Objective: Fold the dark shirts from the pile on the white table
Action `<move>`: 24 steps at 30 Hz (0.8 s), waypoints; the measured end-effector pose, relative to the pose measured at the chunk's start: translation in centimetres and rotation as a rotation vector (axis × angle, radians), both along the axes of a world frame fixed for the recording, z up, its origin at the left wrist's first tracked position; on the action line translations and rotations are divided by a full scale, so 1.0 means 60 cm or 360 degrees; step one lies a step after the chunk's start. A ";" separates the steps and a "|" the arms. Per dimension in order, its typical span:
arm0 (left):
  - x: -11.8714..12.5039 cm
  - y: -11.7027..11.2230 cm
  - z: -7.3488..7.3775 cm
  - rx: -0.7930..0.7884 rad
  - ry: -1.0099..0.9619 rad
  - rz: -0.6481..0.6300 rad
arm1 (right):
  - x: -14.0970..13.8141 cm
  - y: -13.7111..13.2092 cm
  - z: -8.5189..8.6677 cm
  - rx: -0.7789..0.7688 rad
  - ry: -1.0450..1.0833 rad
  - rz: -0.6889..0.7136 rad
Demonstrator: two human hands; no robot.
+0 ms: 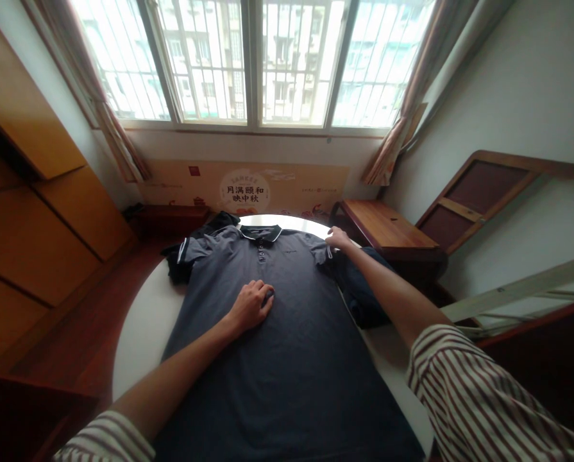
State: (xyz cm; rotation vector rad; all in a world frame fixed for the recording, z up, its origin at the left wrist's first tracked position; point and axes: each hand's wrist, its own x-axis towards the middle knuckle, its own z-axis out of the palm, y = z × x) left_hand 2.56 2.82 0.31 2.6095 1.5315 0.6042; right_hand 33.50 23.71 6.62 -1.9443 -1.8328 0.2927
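Observation:
A grey-blue polo shirt [267,359] lies front up and spread out, its dark collar [262,233] at the far side and its hem towards me. On the middle of its chest rests my left hand [252,304], fingers curled, with a small bulge of the fabric between thumb and forefinger. My right hand [337,239] is at the white-striped cuff of the right-side sleeve [321,250], its fingers closed on the edge; the fingertips are partly hidden. The other sleeve [190,249] lies out to the left.
Under the shirt is a round white table [140,333]. Dark folded clothes [363,282] lie to the right, and black clothing [176,266] sits at the left. Beyond stand a wooden bench [387,221] and a barred window [253,64]. Orange cabinets [36,237] line the left.

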 end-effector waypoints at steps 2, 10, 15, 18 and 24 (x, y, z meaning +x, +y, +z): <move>0.000 0.000 0.000 -0.0001 -0.0005 0.0004 | -0.007 -0.001 0.017 0.0122 0.0033 -0.0008; 0.001 0.002 -0.003 0.0002 0.0017 0.0024 | -0.087 -0.010 0.070 0.0239 0.0116 0.0558; 0.002 0.001 -0.003 0.0013 0.0013 0.0023 | -0.108 0.003 0.052 0.0016 0.0077 0.0535; 0.002 0.000 -0.003 0.0012 0.0009 0.0027 | -0.102 0.017 0.032 -0.0120 0.0052 0.0291; 0.003 -0.001 -0.001 0.0015 -0.0007 0.0027 | -0.101 0.037 -0.013 -0.0399 0.0040 -0.0059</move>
